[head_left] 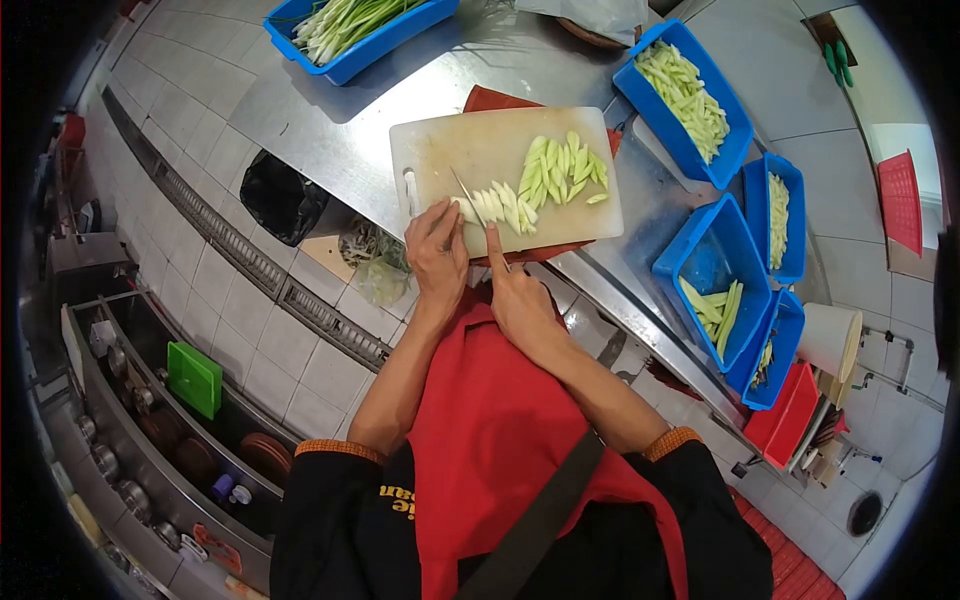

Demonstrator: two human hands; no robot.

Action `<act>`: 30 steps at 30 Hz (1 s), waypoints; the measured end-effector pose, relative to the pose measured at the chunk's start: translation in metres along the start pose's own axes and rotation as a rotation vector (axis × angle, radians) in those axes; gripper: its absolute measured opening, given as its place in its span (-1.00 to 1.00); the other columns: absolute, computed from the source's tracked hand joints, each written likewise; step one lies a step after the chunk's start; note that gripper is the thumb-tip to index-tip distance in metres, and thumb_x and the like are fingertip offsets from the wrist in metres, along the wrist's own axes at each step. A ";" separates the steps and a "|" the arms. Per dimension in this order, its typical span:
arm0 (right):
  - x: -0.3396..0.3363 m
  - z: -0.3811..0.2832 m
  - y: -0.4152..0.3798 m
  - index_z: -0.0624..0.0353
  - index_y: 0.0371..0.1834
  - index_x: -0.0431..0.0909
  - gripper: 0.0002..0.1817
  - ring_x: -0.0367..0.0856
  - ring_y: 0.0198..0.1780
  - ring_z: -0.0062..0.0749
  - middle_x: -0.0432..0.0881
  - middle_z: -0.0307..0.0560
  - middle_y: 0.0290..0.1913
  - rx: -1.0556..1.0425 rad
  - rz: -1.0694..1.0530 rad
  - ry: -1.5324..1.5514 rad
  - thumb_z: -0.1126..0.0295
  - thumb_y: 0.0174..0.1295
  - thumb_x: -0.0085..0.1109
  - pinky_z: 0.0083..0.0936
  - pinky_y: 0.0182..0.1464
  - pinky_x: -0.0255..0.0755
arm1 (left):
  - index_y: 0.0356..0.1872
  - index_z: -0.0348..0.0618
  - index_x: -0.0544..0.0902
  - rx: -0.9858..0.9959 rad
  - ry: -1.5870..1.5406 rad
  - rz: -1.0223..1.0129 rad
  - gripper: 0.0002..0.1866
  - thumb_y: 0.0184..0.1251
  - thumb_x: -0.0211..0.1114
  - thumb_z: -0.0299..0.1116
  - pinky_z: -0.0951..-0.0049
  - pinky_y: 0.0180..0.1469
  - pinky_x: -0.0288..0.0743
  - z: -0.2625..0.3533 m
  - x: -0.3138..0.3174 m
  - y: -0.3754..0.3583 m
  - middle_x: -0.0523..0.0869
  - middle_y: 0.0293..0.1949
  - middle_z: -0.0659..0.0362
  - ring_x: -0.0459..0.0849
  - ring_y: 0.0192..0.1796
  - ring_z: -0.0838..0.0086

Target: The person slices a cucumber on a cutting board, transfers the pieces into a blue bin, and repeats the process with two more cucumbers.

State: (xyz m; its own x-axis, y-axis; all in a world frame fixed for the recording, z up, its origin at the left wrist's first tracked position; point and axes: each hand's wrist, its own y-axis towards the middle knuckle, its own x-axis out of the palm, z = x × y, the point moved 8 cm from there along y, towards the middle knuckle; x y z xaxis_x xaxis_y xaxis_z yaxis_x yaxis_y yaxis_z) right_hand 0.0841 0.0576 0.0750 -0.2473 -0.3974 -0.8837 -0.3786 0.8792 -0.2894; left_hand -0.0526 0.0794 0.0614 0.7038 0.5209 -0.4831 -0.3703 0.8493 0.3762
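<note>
Two bare hands are working at a white cutting board [450, 140], which is lying on a metal bench [310, 130] in the upper middle of the frame. The right hand [520, 300] is gripping a knife [464, 187], its fingers closing round the handle and its index finger stretching along the top. The blade is slanting toward the upper left, over the pale vegetable [466, 210] near the board's lower edge. The left hand [434, 250] is resting at the vegetable's left end, fingers bent and close together; whether its thumb is pinching the piece, I cannot tell.

Pale slices [505, 207] are lying in a row just right of the blade, and greener slices [560, 165] are spreading over the board's right side. A red cloth [492, 98] is showing beneath the board.

At the upper left, a blue tub [352, 66] is holding green onions [345, 28]. At the upper right, another blue tub [738, 155] is holding pale green strips [685, 95]. Below it, a large blue tub [700, 240] is holding thicker green lengths [718, 312], with two smaller blue tubs [793, 215] sitting beside it.
</note>
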 end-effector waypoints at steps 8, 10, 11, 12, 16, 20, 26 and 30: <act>-0.041 -0.002 0.022 0.45 0.62 -0.06 -0.12 0.68 -0.32 0.42 0.65 0.48 -0.39 -0.081 -0.047 0.165 0.59 0.18 0.05 0.18 -0.18 0.58 | -0.04 -0.26 0.81 0.081 0.032 0.007 -0.78 0.30 0.41 -0.55 0.26 0.18 0.57 0.006 -0.001 0.001 0.81 0.02 -0.04 0.76 0.09 0.11; -0.038 -0.003 0.011 0.47 0.62 -0.08 -0.11 0.67 -0.32 0.44 0.65 0.50 -0.38 -0.060 -0.098 0.180 0.60 0.16 0.05 0.20 -0.16 0.56 | -0.04 -0.24 0.81 0.084 0.023 0.013 -0.77 0.30 0.41 -0.55 0.26 0.19 0.57 0.004 0.001 0.001 0.81 0.03 -0.03 0.76 0.12 0.12; -0.033 -0.002 0.005 0.48 0.61 -0.09 -0.10 0.67 -0.32 0.46 0.65 0.53 -0.37 -0.051 -0.096 0.215 0.61 0.15 0.05 0.21 -0.17 0.55 | -0.04 -0.24 0.81 0.079 0.023 0.014 -0.77 0.30 0.41 -0.55 0.26 0.19 0.57 0.004 0.001 0.001 0.81 0.03 -0.03 0.76 0.12 0.12; -0.029 -0.003 -0.002 0.49 0.61 -0.10 -0.09 0.66 -0.33 0.47 0.65 0.55 -0.36 -0.041 -0.096 0.251 0.61 0.14 0.05 0.22 -0.17 0.55 | -0.04 -0.24 0.81 0.089 0.026 0.010 -0.77 0.29 0.42 -0.55 0.26 0.20 0.57 0.005 0.002 0.002 0.81 0.03 -0.03 0.76 0.11 0.12; 0.006 0.003 -0.003 0.40 0.64 -0.10 -0.08 0.67 -0.36 0.43 0.66 0.51 -0.37 0.001 -0.016 0.057 0.64 0.15 0.04 0.17 -0.22 0.58 | -0.02 -0.32 0.79 0.099 0.009 -0.026 -0.74 0.27 0.40 -0.60 0.23 0.21 0.52 0.010 0.002 0.002 0.80 0.03 -0.05 0.73 0.13 0.06; -0.014 0.002 0.022 0.35 0.65 -0.05 -0.08 0.69 -0.36 0.38 0.66 0.48 -0.41 -0.049 0.045 0.065 0.65 0.14 0.05 0.13 -0.23 0.59 | -0.01 -0.33 0.78 0.121 -0.011 -0.037 -0.74 0.29 0.39 -0.60 0.22 0.22 0.52 0.009 0.002 -0.001 0.80 0.04 -0.07 0.73 0.14 0.06; -0.051 -0.005 0.006 0.48 0.60 0.01 -0.09 0.66 -0.33 0.41 0.62 0.51 -0.43 -0.063 -0.075 0.175 0.65 0.06 0.05 0.15 -0.18 0.53 | -0.02 -0.29 0.79 0.069 -0.020 0.067 -0.74 0.26 0.39 -0.60 0.23 0.23 0.50 0.005 -0.004 0.004 0.78 0.07 -0.02 0.71 0.15 0.08; -0.037 -0.004 -0.008 0.50 0.61 -0.05 -0.07 0.65 -0.35 0.39 0.61 0.48 -0.46 -0.051 -0.114 0.169 0.63 0.08 0.05 0.12 -0.18 0.53 | -0.06 -0.25 0.81 0.077 0.069 -0.002 -0.77 0.26 0.41 -0.56 0.25 0.21 0.48 0.008 0.000 0.005 0.79 -0.04 0.06 0.69 0.08 0.14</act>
State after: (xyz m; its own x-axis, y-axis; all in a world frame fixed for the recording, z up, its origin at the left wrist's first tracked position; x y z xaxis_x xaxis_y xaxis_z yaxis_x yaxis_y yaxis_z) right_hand 0.0922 0.0644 0.1112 -0.3451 -0.5357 -0.7706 -0.4560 0.8134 -0.3612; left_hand -0.0495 0.0826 0.0700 0.6597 0.5265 -0.5363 -0.3200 0.8424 0.4335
